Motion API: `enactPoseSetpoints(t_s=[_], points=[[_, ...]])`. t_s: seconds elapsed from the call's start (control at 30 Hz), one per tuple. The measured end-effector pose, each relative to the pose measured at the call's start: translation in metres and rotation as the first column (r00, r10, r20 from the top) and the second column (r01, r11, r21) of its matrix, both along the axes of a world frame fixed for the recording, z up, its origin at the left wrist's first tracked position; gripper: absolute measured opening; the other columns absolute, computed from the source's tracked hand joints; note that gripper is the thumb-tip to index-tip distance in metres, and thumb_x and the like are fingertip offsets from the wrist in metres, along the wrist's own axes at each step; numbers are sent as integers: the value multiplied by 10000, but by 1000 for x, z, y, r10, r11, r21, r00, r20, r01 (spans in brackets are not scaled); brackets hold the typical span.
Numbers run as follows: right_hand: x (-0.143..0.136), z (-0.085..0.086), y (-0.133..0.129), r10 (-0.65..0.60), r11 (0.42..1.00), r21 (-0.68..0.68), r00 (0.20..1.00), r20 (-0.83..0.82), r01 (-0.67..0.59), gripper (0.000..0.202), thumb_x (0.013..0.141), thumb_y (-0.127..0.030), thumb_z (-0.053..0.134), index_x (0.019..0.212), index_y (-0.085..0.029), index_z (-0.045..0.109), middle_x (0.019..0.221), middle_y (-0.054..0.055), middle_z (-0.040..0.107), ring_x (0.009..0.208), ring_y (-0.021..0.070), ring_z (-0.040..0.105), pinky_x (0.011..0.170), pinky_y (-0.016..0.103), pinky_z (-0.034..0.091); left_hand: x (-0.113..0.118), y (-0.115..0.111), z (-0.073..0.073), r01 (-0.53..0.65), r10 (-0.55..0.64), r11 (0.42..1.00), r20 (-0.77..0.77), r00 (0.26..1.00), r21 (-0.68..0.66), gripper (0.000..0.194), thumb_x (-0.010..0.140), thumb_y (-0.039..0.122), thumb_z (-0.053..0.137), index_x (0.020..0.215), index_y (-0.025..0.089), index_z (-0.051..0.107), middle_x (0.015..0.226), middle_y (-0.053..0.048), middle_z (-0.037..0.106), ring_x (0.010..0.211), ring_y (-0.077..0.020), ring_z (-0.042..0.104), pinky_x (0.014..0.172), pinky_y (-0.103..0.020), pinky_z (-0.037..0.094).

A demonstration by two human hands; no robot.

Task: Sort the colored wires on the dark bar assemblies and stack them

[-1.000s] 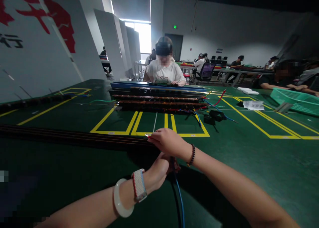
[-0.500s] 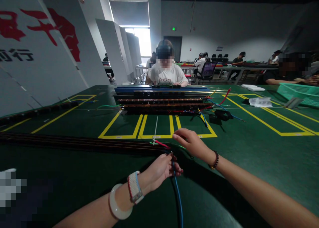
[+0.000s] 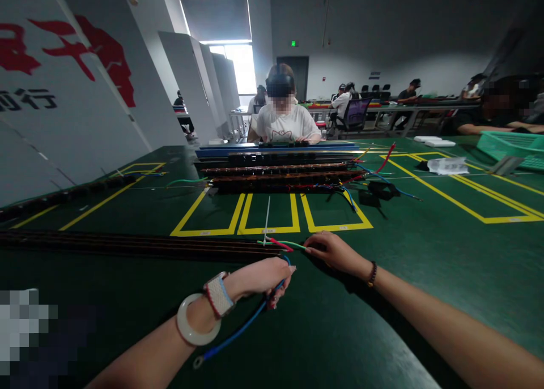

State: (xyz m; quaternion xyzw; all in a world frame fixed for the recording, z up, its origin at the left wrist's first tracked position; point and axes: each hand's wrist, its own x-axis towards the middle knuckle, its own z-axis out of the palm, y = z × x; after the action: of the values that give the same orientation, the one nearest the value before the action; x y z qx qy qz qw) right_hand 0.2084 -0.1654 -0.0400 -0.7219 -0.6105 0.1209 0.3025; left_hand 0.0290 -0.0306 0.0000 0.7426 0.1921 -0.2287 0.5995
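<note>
My left hand is closed on a blue wire, whose ring-shaped metal end hangs free toward the lower left. To its right, my right hand pinches a green wire between thumb and fingers. Both wires come from the right end of a long dark bar assembly lying across the left of the table. A short red wire sticks out at that same end, and a white cable tie stands up beside it.
More bar assemblies with loose wires lie farther back on the green table, near yellow tape rectangles. Across the table sits a person. A green basket and a clear plastic piece are at the right.
My right hand has lowered and taken hold of the green wire. My left hand has shifted left with the blue wire, whose end has swung to the lower left.
</note>
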Motion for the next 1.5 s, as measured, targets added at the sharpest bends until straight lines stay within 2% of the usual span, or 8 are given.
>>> enactPoseSetpoints(t_s=[0.2, 0.6, 0.8, 0.97, 1.13, 1.23, 1.37, 1.5], points=[[0, 0, -1, 8, 1000, -9, 1000, 14, -8, 209, 886, -314, 543, 979, -169, 661, 922, 63, 671, 839, 167, 592, 771, 288, 433, 1, 4, 7, 5, 1, 991, -45, 999, 131, 368, 828, 485, 506, 614, 187, 471, 453, 47, 426, 340, -77, 380, 386, -209, 340], [-5, 10, 1, -14, 991, 128, 990, -143, 33, 281, 938, -350, 445, 1029, -175, 644, 996, 73, 629, 945, 176, 566, 870, 324, 435, -5, 13, 2, 91, -88, 994, 42, 995, -59, 528, 831, 623, 399, 849, 143, 617, 723, -116, 703, 616, -177, 666, 548, -250, 489], [-32, 27, 6, 208, 966, 213, 928, -310, -146, 388, 968, -416, 356, 1267, -232, 522, 1243, 64, 534, 1157, 170, 473, 1035, 351, 334, -1, 21, -1, 73, -74, 996, 29, 997, 48, 581, 798, 659, 410, 764, 117, 618, 636, -111, 691, 553, -192, 650, 537, -302, 511], [-35, 29, 10, 226, 968, 199, 864, -450, -150, 473, 956, -501, 314, 978, -161, 643, 1092, 77, 573, 1051, 176, 517, 993, 346, 363, -3, 22, -3, 40, -37, 998, 46, 998, -55, 544, 777, 639, 471, 790, 117, 621, 674, -107, 699, 587, -195, 664, 548, -295, 517], [-21, 29, 10, 202, 978, 58, 860, -468, -199, 396, 848, -515, 540, 715, -150, 618, 1047, 59, 545, 963, 166, 536, 911, 318, 417, -3, 15, -6, 121, -117, 987, 46, 992, -105, 515, 837, 573, 430, 857, 110, 656, 754, -118, 707, 631, -183, 678, 590, -265, 519], [-14, 26, 6, 206, 972, -14, 883, -421, -233, 305, 772, -446, 661, 919, -180, 639, 1165, 50, 522, 1073, 173, 507, 999, 328, 361, -3, 13, -10, 84, -73, 979, 62, 995, -187, 463, 851, 522, 446, 927, 110, 644, 782, -126, 708, 686, -198, 689, 646, -292, 529], [-6, 21, 2, 74, 979, -141, 900, -430, -147, 690, 702, -411, 729, 1297, -180, 466, 1244, 82, 522, 1117, 184, 491, 987, 324, 371, -3, 8, -12, 3, 16, 944, 54, 998, -331, 407, 838, 474, 512, 1017, 118, 594, 793, -138, 709, 728, -220, 693, 707, -341, 528], [-4, 22, 2, 74, 936, -285, 906, -417, -208, 555, 711, -512, 686, 1096, -120, 607, 957, 55, 642, 783, 150, 567, 679, 252, 445, -1, 1, -13, -87, 87, 886, -21, 996, -456, 552, 833, 583, 461, 880, 58, 623, 846, -201, 692, 772, -229, 686, 781, -347, 508]])
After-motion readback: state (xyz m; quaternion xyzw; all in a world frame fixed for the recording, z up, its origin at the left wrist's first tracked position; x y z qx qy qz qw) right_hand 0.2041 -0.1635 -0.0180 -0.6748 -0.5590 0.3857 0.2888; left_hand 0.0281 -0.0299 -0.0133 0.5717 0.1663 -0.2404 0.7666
